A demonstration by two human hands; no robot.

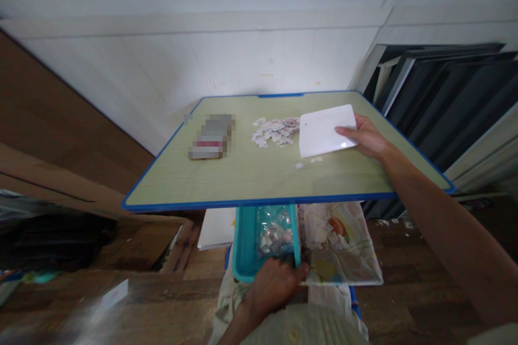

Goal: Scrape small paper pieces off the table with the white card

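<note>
My right hand [366, 135] grips the right end of a white flat plastic plate [326, 126] with rounded corners, thumb on top. The plate is tilted just above the tabletop, its left edge beside a pile of small white paper pieces [276, 132]. A few loose paper pieces [299, 165] lie in front of the plate. Below the table's front edge, my left hand [277, 280] is closed on the near rim of a teal plastic tray [245, 261]; its fingertips are partly hidden. Inside the tray is a clear bag of small pieces [276, 234].
A blurred-out, phone-shaped object [212, 137] lies on the left of the blue-edged table [226, 183]. Right of the tray is a patterned clear-covered mat [360, 256] with more pieces. Dark panels [453, 97] lean at the right; a white wall [259, 59] stands behind.
</note>
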